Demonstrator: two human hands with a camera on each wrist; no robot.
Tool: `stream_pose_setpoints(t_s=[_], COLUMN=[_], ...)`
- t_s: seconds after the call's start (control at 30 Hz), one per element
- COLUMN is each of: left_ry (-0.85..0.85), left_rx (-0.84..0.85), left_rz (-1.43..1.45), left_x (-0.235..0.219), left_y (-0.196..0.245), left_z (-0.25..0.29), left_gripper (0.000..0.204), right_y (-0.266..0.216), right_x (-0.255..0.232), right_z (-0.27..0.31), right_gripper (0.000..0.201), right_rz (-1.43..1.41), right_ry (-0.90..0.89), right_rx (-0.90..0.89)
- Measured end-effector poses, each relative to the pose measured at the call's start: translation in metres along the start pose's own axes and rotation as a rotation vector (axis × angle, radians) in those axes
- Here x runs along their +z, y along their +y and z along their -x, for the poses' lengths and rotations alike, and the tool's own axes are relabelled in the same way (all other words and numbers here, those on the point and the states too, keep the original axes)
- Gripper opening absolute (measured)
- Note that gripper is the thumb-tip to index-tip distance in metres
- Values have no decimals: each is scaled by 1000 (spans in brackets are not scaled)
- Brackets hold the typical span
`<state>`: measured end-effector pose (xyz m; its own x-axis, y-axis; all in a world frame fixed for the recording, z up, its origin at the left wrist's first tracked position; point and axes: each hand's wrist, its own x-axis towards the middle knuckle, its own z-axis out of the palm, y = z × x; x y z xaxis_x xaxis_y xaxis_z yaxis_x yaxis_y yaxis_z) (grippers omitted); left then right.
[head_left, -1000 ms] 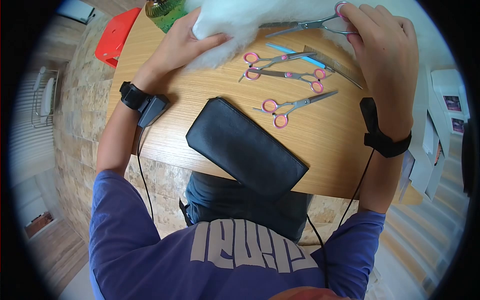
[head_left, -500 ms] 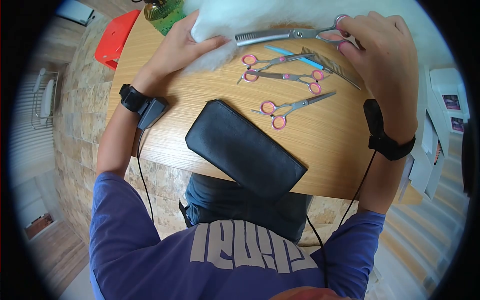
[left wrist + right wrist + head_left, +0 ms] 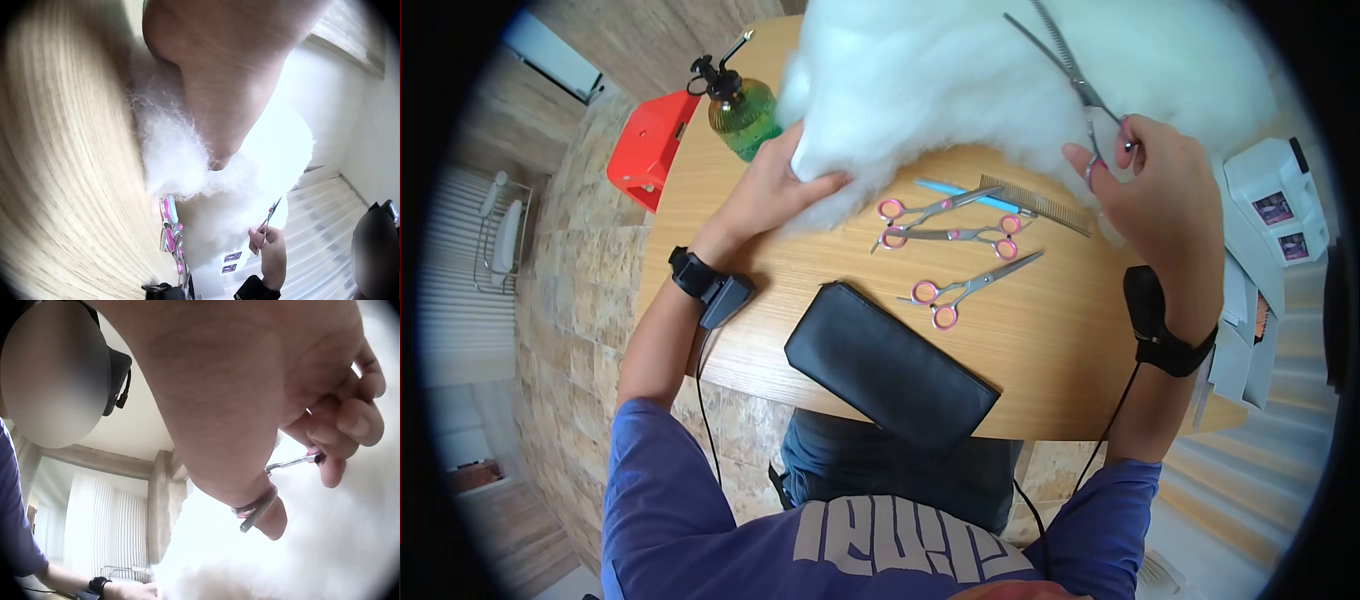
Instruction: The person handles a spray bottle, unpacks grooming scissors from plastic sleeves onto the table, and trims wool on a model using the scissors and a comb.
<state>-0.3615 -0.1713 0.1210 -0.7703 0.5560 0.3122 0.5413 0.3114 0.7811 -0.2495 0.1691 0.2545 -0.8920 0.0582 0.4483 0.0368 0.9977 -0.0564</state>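
Observation:
A big white fluffy mass, fur-like (image 3: 930, 80), lies along the far side of the wooden table (image 3: 1060, 370). My left hand (image 3: 775, 185) grips its near-left end, thumb laid over the fluff; the other fingers are mostly hidden. In my right hand (image 3: 1165, 190) are thinning scissors (image 3: 1083, 88) with pink-lined finger rings, thumb in one and a finger in the other. Their blades stand apart and point away from me over the fluff, one blade toothed. The right wrist view shows the thumb through a ring (image 3: 256, 509), with white fluff behind.
Several pink-ringed scissors (image 3: 975, 285), a metal comb (image 3: 1040, 205) and a light-blue tool (image 3: 960, 193) lie on the table between my hands. Nearer me is a black zip pouch (image 3: 890, 365). A green spray bottle (image 3: 743, 115) stands far left, beside a red stool (image 3: 650, 145). White packaging (image 3: 1275, 205) sits right.
The thinning scissors have swung from pointing left to pointing away from me; their blades closed, then spread again. The head view has tilted up. My left hand keeps its hold on the fluff.

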Motion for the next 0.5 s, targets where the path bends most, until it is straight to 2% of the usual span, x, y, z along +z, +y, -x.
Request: stream_pose_setpoints(t_s=[0.17, 0.37, 0.43, 0.47, 0.5], left_ry=[-5, -10, -12, -13, -13], left_rx=[-7, -25, -18, -21, -24], left_rz=[12, 4, 1, 14, 26], left_x=[1, -1, 0, 0, 0], left_y=[2, 11, 9, 7, 6], left_z=[0, -1, 0, 0, 0], left_gripper=[57, 56, 56, 56, 56], right_y=[-11, -8, -6, -7, -11], right_x=[8, 14, 19, 18, 14], right_z=[-1, 0, 3, 3, 2], right_gripper=[37, 32, 31, 31, 31], right_rz=[-58, -92, -87, -86, -80], right_ry=[12, 0, 132, 132, 59], right_rx=[62, 9, -155, -153, -98])
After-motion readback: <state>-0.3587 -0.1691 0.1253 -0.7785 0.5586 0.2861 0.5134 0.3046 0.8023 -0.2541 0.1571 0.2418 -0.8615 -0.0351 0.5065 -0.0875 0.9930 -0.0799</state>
